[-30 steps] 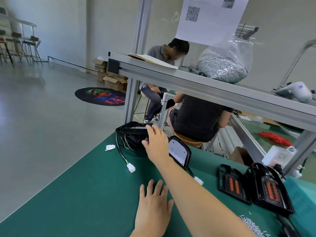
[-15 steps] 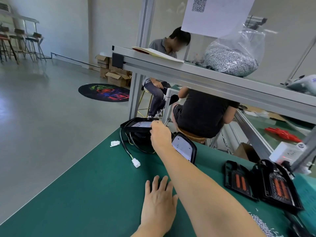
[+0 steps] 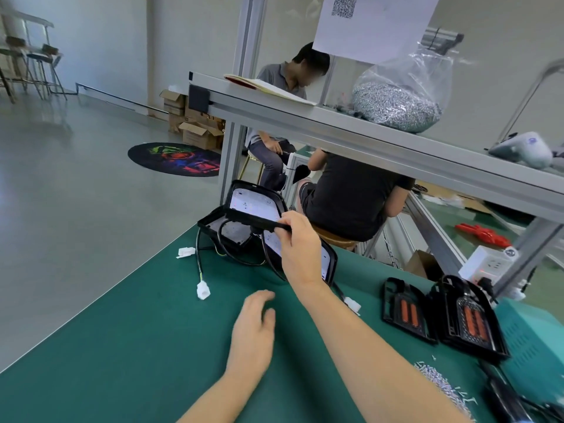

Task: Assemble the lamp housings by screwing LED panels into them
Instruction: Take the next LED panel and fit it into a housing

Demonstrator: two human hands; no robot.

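The right hand (image 3: 300, 248) pinched the near rim of a black lamp housing (image 3: 253, 206) and held it tilted up near the far edge of the green tabletop (image 3: 122, 346), its white LED panel (image 3: 254, 204) facing the camera. A second housing (image 3: 326, 264) stood just behind the wrist, and a third (image 3: 225, 230) lay under the raised one. The left hand (image 3: 253, 334) rested flat on the tabletop, fingers relaxed and holding nothing. Black cables with white connectors (image 3: 203, 290) trailed toward the left edge. Two more housings (image 3: 470, 319) with orange parts sat toward the right edge, loose screws (image 3: 439, 383) nearer the front.
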